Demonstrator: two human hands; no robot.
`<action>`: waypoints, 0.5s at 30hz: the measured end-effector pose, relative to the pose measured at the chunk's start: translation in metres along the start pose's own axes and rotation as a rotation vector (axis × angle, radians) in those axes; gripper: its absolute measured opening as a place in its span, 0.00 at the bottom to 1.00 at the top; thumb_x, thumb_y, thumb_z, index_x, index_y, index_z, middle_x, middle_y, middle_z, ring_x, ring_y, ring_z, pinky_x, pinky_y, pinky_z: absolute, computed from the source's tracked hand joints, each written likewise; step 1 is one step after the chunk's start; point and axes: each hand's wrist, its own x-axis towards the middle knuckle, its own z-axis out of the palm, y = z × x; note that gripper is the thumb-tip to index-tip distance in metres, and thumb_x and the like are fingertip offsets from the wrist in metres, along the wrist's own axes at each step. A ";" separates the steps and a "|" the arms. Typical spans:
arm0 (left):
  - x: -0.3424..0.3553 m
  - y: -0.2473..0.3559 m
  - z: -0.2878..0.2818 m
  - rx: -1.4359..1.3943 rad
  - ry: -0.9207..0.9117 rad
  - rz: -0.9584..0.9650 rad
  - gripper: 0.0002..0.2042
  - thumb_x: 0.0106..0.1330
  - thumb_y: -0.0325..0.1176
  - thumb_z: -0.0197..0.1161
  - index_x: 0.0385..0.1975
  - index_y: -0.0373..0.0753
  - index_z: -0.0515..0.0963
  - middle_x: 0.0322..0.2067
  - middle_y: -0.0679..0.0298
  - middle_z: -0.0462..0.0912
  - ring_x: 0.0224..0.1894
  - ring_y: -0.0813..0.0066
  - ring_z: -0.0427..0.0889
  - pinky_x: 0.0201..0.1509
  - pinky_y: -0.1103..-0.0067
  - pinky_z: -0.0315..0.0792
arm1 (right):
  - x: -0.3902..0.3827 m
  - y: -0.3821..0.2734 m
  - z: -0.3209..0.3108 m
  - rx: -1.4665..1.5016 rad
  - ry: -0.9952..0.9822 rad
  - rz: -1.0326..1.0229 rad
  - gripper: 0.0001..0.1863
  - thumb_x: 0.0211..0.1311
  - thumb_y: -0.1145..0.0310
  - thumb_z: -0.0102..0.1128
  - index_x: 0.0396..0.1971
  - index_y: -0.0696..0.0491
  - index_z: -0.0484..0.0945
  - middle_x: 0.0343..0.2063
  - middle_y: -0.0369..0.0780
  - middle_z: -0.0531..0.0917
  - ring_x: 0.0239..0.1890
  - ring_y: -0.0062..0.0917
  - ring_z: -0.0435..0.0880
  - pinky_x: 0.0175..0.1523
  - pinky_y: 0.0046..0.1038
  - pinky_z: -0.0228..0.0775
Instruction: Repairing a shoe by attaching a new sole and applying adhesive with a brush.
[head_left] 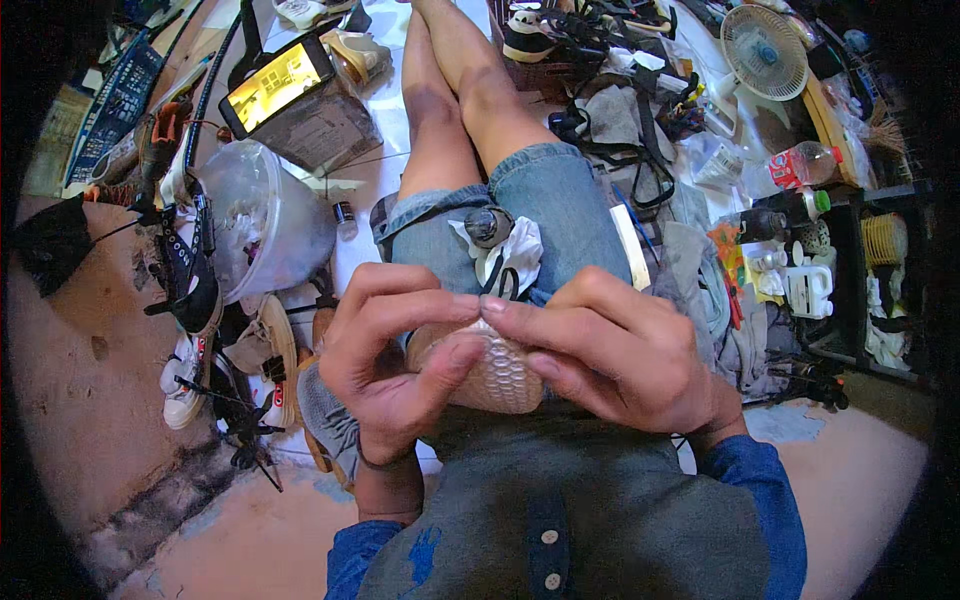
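Head view, two hands (385, 350) holding one sole (505, 378) (honeycombed), one fan (763, 52).

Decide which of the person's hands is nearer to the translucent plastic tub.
Left. In the picture, the left hand is below and right of the translucent tub; the right hand is farther right.

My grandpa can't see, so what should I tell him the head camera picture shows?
A person's left hand and right hand hold what looks like a pale, honeycomb-patterned shoe sole, pinching its far edge, near their denim shorts. Around them are shoes, a lit phone by a box at upper left, and a fan at upper right.
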 end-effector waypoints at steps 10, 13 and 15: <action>-0.002 0.001 0.004 -0.011 0.004 0.023 0.07 0.54 0.24 0.70 0.32 0.33 0.83 0.33 0.53 0.84 0.35 0.68 0.83 0.38 0.78 0.74 | -0.001 0.000 0.006 0.116 0.038 0.053 0.22 0.54 0.80 0.67 0.51 0.60 0.80 0.35 0.43 0.82 0.31 0.29 0.82 0.34 0.27 0.75; -0.004 -0.001 0.000 -0.014 -0.030 0.053 0.07 0.54 0.25 0.71 0.32 0.33 0.83 0.34 0.51 0.85 0.35 0.66 0.85 0.36 0.79 0.73 | -0.004 0.002 0.009 0.150 0.046 0.065 0.22 0.54 0.80 0.67 0.52 0.60 0.80 0.35 0.44 0.82 0.31 0.28 0.82 0.33 0.27 0.74; -0.005 -0.002 -0.003 0.015 -0.067 0.083 0.08 0.54 0.25 0.71 0.32 0.33 0.83 0.34 0.51 0.86 0.35 0.66 0.85 0.35 0.79 0.72 | -0.007 0.001 0.011 0.167 0.053 0.075 0.22 0.54 0.80 0.67 0.52 0.60 0.80 0.34 0.44 0.81 0.31 0.28 0.81 0.33 0.26 0.74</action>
